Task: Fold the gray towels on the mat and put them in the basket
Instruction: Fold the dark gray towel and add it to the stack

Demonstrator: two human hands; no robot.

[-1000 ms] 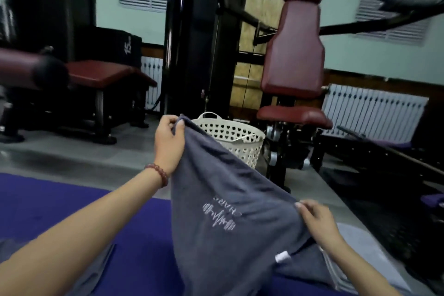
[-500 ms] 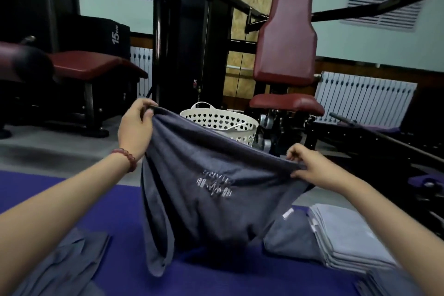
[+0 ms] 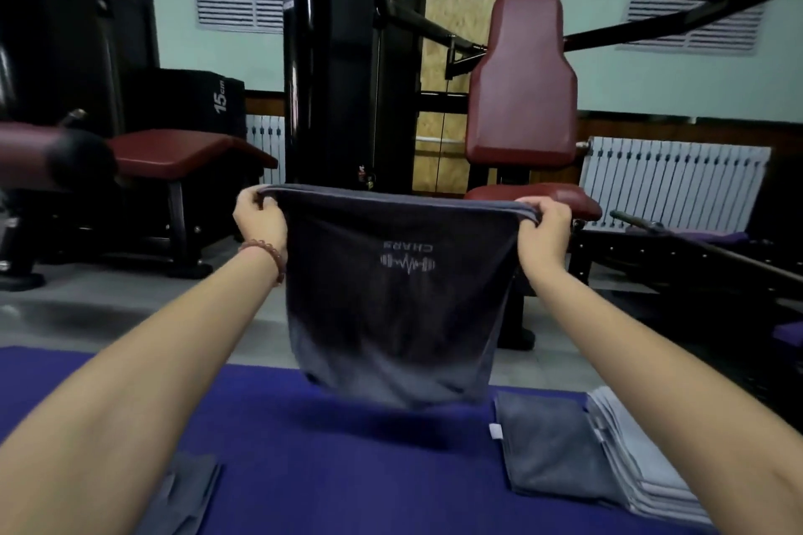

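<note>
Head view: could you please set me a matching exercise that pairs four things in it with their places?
Things:
1. held towel
2. folded towels
3. bead bracelet
4. loose towel

Places:
A. on the left wrist
B. right side of the mat
C. hanging, gripped by left hand and right hand
D. near left of the mat

Pairs: 1-C, 2-B, 3-A, 4-D
</note>
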